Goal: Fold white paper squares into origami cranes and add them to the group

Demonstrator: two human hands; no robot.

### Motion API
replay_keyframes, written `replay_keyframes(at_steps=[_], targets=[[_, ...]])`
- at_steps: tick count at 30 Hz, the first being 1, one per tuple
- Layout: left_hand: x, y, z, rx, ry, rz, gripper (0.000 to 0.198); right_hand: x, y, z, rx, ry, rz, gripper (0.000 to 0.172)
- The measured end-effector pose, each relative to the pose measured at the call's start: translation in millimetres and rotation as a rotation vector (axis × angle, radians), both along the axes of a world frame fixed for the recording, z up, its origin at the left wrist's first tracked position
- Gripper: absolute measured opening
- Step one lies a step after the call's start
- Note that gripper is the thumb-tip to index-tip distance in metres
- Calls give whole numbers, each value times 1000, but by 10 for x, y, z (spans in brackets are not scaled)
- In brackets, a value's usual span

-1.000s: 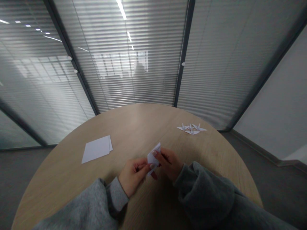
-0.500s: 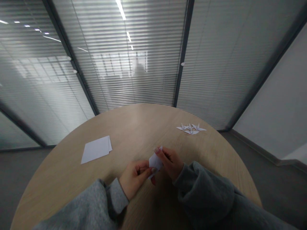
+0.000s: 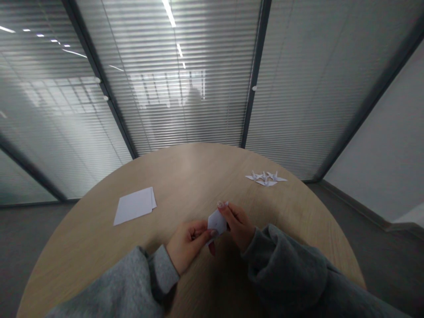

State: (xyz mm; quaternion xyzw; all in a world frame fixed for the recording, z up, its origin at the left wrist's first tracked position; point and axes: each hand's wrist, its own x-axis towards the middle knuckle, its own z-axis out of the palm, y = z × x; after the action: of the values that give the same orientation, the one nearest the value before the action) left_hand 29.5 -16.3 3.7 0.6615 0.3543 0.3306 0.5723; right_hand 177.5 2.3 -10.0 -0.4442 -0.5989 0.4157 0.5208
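Observation:
A small folded white paper is held between my two hands above the near part of the table. My left hand pinches its lower left part, thumb on top. My right hand is closed on its upper right edge, with the thumb near the top corner. Just below the paper, a small dark red thing shows; what it is I cannot make out. The fingers hide part of the paper's folds.
White paper sheets lie on the round wooden table at the left. Several folded white paper cranes stand close together at the back right. Glass panels with blinds rise behind the table's far edge.
Both hands still hold the folded paper. The right thumb and the paper's top corner have shifted slightly right, and the whole view has moved a little.

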Motion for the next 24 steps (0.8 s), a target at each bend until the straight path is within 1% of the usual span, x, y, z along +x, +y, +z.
replay_keyframes(at_steps=[4,7,10,13,18,21,24], targets=[[-22,20,-43,-36,90,28,48,-6,5,14,-17,68,24,57],[-38,30,-65,-55,141,58,50,2,10,22,-27,97,77,57],[-43,28,-63,40,105,64,46,23,15,20,-6,63,152,53],[-41,26,-57,107,95,68,43,41,26,7,-17,46,175,49],[-32,29,-58,81,70,42,43,49,38,6,-61,84,176,47],[-29,31,-54,50,50,34,43,47,18,45,-81,94,174,46],[-29,31,-53,25,47,43,43,48,-9,91,-112,95,171,49]])
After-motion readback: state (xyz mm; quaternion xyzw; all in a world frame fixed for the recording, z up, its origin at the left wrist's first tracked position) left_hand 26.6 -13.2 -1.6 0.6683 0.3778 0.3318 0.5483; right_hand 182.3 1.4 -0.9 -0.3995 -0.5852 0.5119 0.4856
